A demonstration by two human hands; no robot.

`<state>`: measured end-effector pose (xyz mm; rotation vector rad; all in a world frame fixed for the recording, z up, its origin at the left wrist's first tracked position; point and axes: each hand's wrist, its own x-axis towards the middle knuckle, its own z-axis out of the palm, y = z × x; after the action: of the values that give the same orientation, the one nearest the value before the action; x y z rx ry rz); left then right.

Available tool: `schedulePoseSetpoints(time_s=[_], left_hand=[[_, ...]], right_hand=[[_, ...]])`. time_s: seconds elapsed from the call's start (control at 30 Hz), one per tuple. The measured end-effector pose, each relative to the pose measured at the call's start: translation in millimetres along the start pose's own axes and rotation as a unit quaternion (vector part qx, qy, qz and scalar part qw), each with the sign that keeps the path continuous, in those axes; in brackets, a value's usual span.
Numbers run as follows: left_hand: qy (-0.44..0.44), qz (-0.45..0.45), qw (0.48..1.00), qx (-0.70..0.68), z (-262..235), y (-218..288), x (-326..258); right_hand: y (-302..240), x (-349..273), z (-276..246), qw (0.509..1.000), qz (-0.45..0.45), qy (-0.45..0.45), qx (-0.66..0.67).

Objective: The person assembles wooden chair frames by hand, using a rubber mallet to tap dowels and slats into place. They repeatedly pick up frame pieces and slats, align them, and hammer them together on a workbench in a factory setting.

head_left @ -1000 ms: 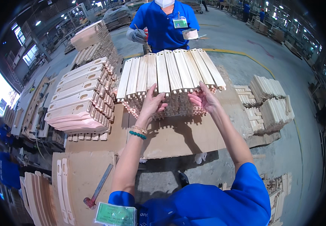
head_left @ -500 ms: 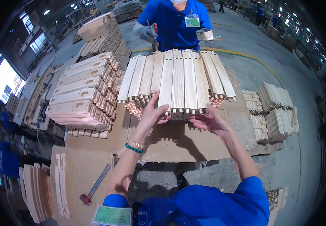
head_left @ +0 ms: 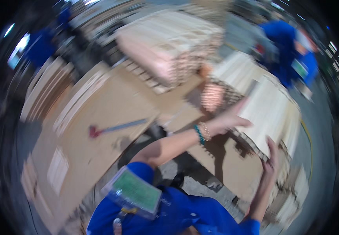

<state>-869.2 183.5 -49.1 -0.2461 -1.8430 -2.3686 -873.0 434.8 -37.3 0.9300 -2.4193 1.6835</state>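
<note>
The view is smeared by motion. A group of pale wooden slats [head_left: 265, 119] lies on top of a slat stack [head_left: 232, 70] at the right. My left hand [head_left: 229, 118], with a bracelet at the wrist, grips the left side of these slats near their front ends. My right hand [head_left: 271, 159] closes on the right side of the same slats, with the thumb along their edge. The slats' far ends are blurred. I cannot make out how firmly the fingers wrap underneath.
A mallet [head_left: 124, 125] with a red head lies on a cardboard-topped table [head_left: 110, 147] at left, near curved wooden pieces [head_left: 85, 92]. Behind is a large stack of shaped wooden parts [head_left: 169, 35]. More slats [head_left: 288, 196] are piled at right. A co-worker in blue [head_left: 290, 51] stands far right.
My view has swung left, so the stack and slats now appear farther right and slanted. The mallet and left table have come toward the middle. Both hands remain at the slats.
</note>
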Motion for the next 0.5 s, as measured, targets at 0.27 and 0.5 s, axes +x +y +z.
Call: schedulePoseSetpoints(time_s=[0.27, 0.5], left_hand=[[0.171, 0.075, 0.973, 0.138, -54, 78, -226], [0.45, -0.096, 0.869, 0.181, -75, 118, -542]], right_hand=[[-109, -56, 132, 0.879, 0.32, -0.048, 0.35], [-170, -193, 320, 0.755, 0.386, -0.404, 0.343]])
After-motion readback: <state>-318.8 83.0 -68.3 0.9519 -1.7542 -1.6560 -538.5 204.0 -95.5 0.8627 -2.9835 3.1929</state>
